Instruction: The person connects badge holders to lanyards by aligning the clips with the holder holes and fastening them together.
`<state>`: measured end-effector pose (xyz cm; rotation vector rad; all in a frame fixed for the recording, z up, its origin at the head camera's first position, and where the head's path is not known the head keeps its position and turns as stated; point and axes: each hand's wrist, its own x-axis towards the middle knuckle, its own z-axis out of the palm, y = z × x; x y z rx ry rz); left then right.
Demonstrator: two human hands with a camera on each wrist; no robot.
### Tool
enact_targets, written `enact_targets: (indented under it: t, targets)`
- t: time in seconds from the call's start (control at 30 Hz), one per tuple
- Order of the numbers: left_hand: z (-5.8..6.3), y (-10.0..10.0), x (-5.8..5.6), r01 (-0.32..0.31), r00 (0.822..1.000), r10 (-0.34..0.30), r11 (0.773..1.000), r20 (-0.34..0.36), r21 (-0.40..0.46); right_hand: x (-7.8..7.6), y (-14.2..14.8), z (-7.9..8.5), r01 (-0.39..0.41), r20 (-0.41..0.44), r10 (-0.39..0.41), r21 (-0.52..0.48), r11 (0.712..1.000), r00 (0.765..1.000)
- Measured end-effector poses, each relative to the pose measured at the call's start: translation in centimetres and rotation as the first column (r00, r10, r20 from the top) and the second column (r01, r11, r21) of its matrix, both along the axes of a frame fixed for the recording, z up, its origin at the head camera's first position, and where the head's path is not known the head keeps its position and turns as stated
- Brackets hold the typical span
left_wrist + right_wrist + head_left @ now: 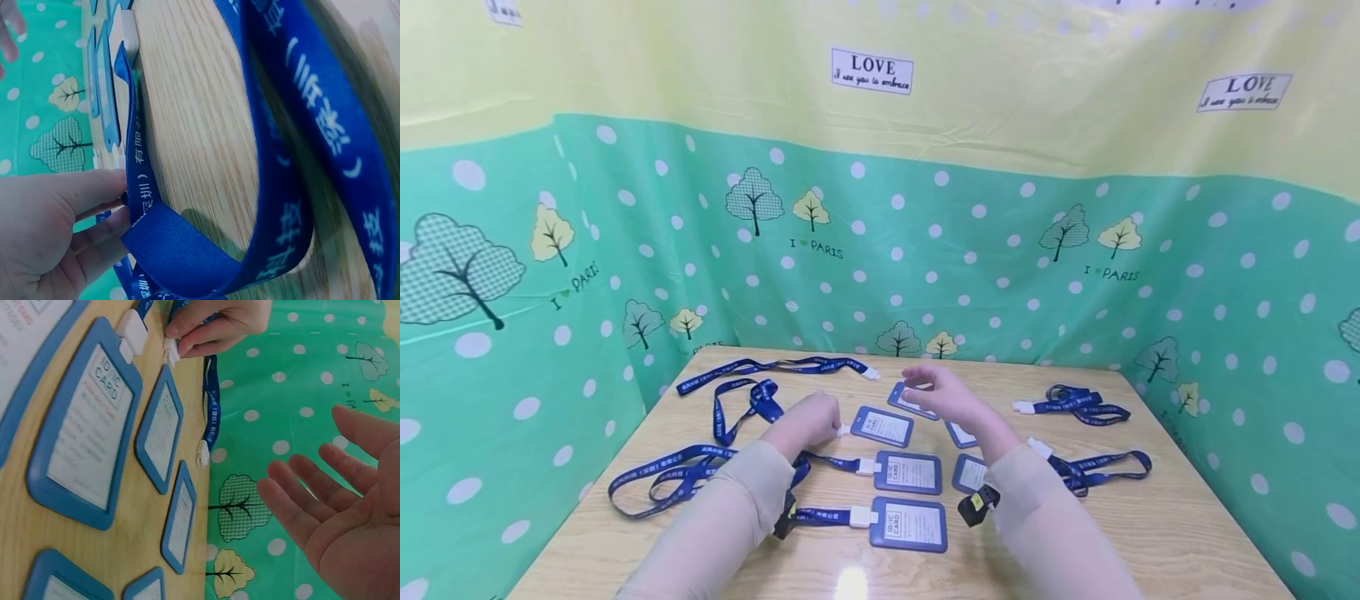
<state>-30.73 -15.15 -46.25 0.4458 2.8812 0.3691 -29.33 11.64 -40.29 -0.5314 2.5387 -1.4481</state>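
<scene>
The left hand (809, 420), stretched forward, has its grip pinching a white clip (170, 352) at a blue card holder's (883, 427) end on the table (1191, 517); the right hand (951, 400), fingers spread, hovers by the farthest holder (919, 408).

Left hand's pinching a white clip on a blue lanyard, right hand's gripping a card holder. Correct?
The right hand isn't gripping anything: the right wrist view shows it open and empty. The left hand does pinch a white clip on a blue lanyard.
</scene>
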Motion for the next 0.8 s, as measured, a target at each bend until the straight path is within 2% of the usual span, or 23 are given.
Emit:
enact_targets:
  t: [0.17,0.43,0.63,0.8]
  targets:
    - [0.1,0.1,0.0,-0.004,1.000,0.004,1.000,-0.026,-0.015,-0.5,-0.1,1.0,0.017,-0.047,-0.015,0.054,0.998,0.999]
    - [0.2,0.5,0.2,-0.041,0.999,0.041,0.999,-0.007,-0.009,-1.5,-0.7,2.1,0.025,-0.147,-0.002,0.155,0.988,0.989]
    - [0.2,0.5,0.2,-0.041,0.999,0.041,0.999,-0.015,-0.015,-2.2,-1.4,2.1,0.050,-0.205,0.013,0.299,0.953,0.979]
    - [0.1,0.5,0.2,-0.039,0.999,0.039,0.999,-0.016,-0.013,-2.3,-2.0,1.5,0.071,-0.211,0.014,0.386,0.920,0.977]
